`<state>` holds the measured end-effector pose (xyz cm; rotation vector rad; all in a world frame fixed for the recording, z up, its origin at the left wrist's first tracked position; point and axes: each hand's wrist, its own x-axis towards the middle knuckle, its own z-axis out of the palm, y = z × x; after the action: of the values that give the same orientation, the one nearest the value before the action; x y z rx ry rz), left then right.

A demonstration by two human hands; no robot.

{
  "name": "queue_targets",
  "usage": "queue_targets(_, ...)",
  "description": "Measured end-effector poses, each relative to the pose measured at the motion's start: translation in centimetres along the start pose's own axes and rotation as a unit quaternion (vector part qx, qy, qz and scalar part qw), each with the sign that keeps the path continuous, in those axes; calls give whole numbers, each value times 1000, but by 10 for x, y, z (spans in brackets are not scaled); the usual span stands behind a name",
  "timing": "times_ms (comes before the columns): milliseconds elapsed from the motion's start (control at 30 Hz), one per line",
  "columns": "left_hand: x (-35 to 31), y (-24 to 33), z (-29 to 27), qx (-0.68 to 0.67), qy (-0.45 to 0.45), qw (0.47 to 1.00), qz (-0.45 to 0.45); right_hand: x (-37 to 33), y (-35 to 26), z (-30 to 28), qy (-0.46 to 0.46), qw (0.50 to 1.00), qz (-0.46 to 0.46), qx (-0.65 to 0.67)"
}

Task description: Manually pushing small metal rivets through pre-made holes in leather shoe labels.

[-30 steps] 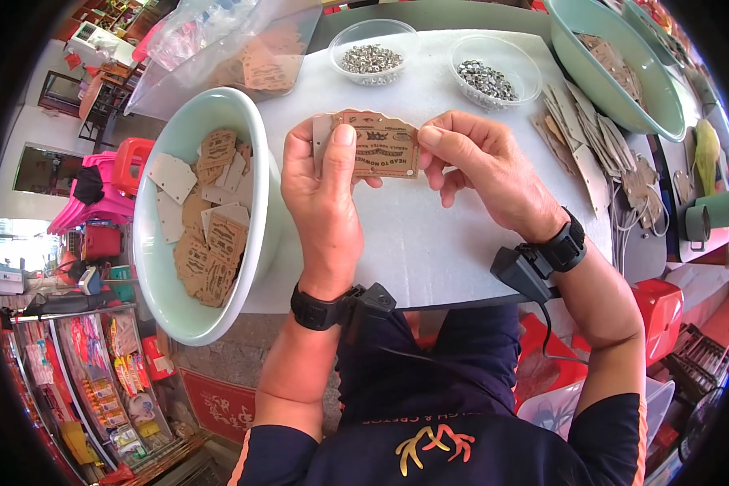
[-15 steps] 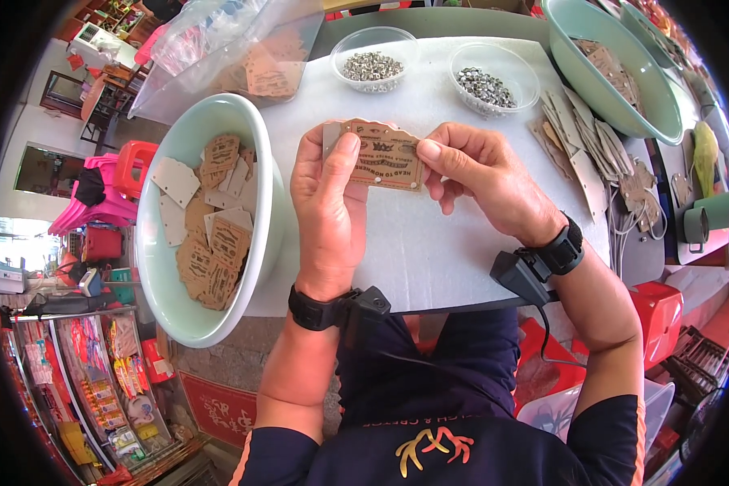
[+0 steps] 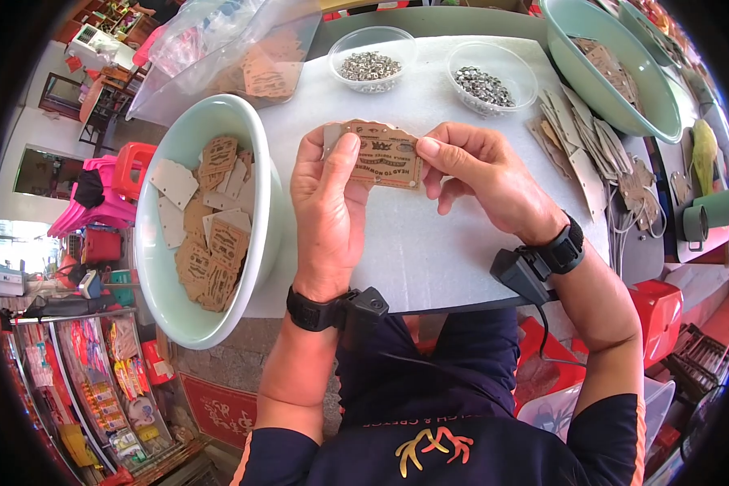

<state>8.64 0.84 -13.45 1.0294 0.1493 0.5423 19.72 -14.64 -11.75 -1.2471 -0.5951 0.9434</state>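
Behind the left hand (image 3: 327,194) and right hand (image 3: 498,178) I see black wrist straps (image 3: 312,312) with boxy cabled devices (image 3: 520,276); farther back, a navy shirt (image 3: 526,454), orange stripes (image 3: 641,437) on its sleeves (image 3: 606,429), a gold-and-red emblem (image 3: 460,441).

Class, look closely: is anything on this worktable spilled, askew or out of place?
The loose cards beside the large green basin at right look askew: they lie fanned at uneven angles, not squared up.
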Motion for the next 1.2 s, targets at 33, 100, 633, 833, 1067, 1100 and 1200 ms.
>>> queue_targets(33,-1,0,0,1,2,1000,-3,0,0,0,13,1000,-5,-28)
queue_targets(100,-1,0,1,2,5,1000,-6,1,0,0,27,998,-11,-56)
queue_targets(633,-1,-1,-2,-13,8,1000,-16,1,1,-2,-22,1000,-6,-2)
queue_targets(833,-1,0,1,-6,4,1000,-23,0,-3,0,24,997,-21,-72)
queue_targets(1067,-4,-2,8,54,3,998,-20,2,0,-3,45,990,-52,-126)
queue_targets(1100,-4,-2,8,54,3,998,-20,2,0,-3,45,990,-52,-126)
queue_targets(1200,-5,-2,8,76,-1,997,-21,1,0,-4,42,989,-53,-132)
